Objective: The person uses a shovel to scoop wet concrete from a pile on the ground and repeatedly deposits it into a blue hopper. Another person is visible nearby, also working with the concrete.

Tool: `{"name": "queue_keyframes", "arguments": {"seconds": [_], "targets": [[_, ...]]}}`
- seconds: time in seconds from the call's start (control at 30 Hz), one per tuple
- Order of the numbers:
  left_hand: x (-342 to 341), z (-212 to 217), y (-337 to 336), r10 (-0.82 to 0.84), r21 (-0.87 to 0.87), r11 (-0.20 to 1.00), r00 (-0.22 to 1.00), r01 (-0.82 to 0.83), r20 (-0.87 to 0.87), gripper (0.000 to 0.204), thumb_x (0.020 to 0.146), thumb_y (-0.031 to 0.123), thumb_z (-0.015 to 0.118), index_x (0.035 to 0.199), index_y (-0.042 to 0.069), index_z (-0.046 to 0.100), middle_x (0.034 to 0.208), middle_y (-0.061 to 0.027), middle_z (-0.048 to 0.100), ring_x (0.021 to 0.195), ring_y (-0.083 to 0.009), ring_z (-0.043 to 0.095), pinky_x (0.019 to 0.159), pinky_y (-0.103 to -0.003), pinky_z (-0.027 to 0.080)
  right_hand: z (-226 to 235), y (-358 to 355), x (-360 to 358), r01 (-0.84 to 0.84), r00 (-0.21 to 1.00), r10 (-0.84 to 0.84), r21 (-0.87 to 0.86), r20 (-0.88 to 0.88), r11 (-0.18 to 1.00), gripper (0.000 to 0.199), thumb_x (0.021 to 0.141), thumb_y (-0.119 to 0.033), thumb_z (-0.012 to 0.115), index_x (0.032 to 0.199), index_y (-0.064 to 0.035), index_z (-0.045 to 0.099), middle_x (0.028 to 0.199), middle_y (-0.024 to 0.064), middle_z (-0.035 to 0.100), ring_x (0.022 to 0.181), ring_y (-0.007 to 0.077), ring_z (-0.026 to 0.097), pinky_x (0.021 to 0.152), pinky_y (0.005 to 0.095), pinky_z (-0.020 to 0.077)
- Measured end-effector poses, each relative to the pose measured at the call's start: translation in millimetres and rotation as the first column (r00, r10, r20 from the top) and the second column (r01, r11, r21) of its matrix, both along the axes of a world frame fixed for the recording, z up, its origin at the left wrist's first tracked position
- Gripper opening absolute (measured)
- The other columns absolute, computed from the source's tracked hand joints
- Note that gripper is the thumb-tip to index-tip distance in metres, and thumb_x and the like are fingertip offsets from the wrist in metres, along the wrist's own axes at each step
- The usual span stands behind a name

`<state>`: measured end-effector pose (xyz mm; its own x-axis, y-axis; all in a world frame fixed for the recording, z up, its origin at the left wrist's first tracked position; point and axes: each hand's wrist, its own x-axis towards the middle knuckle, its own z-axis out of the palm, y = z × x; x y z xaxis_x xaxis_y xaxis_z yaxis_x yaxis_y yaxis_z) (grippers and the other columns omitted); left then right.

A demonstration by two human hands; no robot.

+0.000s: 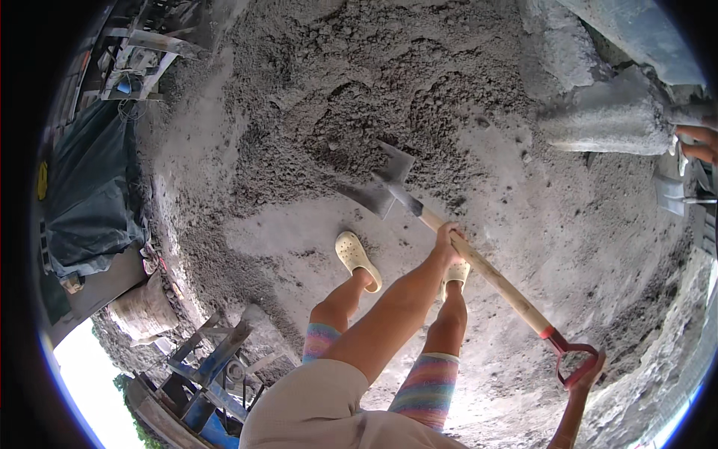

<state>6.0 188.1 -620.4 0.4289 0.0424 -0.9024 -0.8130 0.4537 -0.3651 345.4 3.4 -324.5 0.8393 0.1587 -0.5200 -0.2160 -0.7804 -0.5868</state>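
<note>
I hold a shovel (505, 283) slantwise in front of me with both hands. My left hand (449, 241) is closed round the pale wooden shaft, a little above the metal socket. At the other end, my right hand (588, 372) grips the red D-shaped handle. The grey metal blade (368, 198) is at the near edge of a mound of loose grey, crumbly material (359, 97). Whether the blade is dug in or only resting there, I cannot tell.
My feet, in cream clogs (357, 260), stand on dusty ground. Right: a co-worker's hand (699, 142), a dusty grey cylinder (609, 116) and another metal blade (670, 196). Left: a dark tarp (93, 194), a stuffed sack (144, 310) and a blue metal frame (217, 367).
</note>
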Motion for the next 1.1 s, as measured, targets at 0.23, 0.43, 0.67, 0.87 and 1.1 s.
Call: {"name": "queue_keyframes", "arguments": {"seconds": [0.23, 0.43, 0.67, 0.87, 1.1], "targets": [[-62, -40, -39, 0.001, 0.058, 0.998, 0.953, 0.018, -0.302, 0.018, 0.061, 0.017, 0.054, 0.051, 0.013, 0.039, 0.047, -0.0021, 0.039, 0.047, -0.0178, 0.041, 0.051, -0.035, 0.036, -58, -27, -80, 0.174, 0.966, -0.154, 0.084, -0.207, 0.981, 0.043, 0.073, -0.053, 0.046, 0.054, -0.016, 0.034, 0.041, -0.0035, 0.03, 0.032, 0.0091, 0.03, 0.03, 0.023, 0.0252], [1, 43, -74, 0.028, 0.097, 0.995, 0.937, 0.006, -0.347, 0.015, 0.058, 0.014, 0.055, 0.054, 0.012, 0.041, 0.053, -0.0019, 0.041, 0.048, -0.0174, 0.041, 0.05, -0.032, 0.036, -12, -85, 6, 0.149, 0.944, -0.126, 0.054, -0.304, 0.987, 0.043, 0.074, -0.053, 0.041, 0.066, -0.0114, 0.045, 0.05, -0.0017, 0.037, 0.041, 0.0119, 0.036, 0.037, 0.0248, 0.0303], [83, 209, -116, 0.126, 0.133, 0.987, 0.936, -0.086, -0.328, 0.013, 0.06, 0.01, 0.055, 0.062, 0.009, 0.042, 0.052, -0.005, 0.042, 0.046, -0.0195, 0.046, 0.045, -0.031, 0.039, 131, -85, 33, -0.016, 0.993, 0.006, -0.079, -0.12, 0.997, 0.056, 0.075, -0.054, 0.033, 0.087, -0.0029, 0.053, 0.069, 0.0048, 0.051, 0.059, 0.0189, 0.048, 0.054, 0.0308, 0.0407], [74, 325, -173, 0.183, -0.076, 0.978, 0.975, -0.193, -0.123, 0.013, 0.062, 0.012, 0.055, 0.061, 0.01, 0.042, 0.055, -0.002, 0.044, 0.05, -0.0173, 0.047, 0.051, -0.03, 0.041, 173, -41, -12, -0.321, 0.932, 0.297, -0.09, -0.209, 0.943, 0.056, 0.075, -0.054, 0.033, 0.087, -0.0032, 0.053, 0.069, 0.005, 0.051, 0.059, 0.0189, 0.048, 0.054, 0.0312, 0.041], [0, 391, -235, 0.47, -0.007, 0.874, 0.848, -0.486, -0.243, 0.013, 0.062, 0.014, 0.053, 0.057, 0.008, 0.042, 0.053, -0.0025, 0.043, 0.048, -0.0151, 0.047, 0.047, -0.026, 0.041, 196, -30, -83, -0.577, 0.789, 0.567, 0.033, -0.235, 0.816, 0.055, 0.075, -0.053, 0.033, 0.086, -0.0035, 0.053, 0.069, 0.0052, 0.051, 0.059, 0.019, 0.049, 0.054, 0.0317, 0.0415]]}}
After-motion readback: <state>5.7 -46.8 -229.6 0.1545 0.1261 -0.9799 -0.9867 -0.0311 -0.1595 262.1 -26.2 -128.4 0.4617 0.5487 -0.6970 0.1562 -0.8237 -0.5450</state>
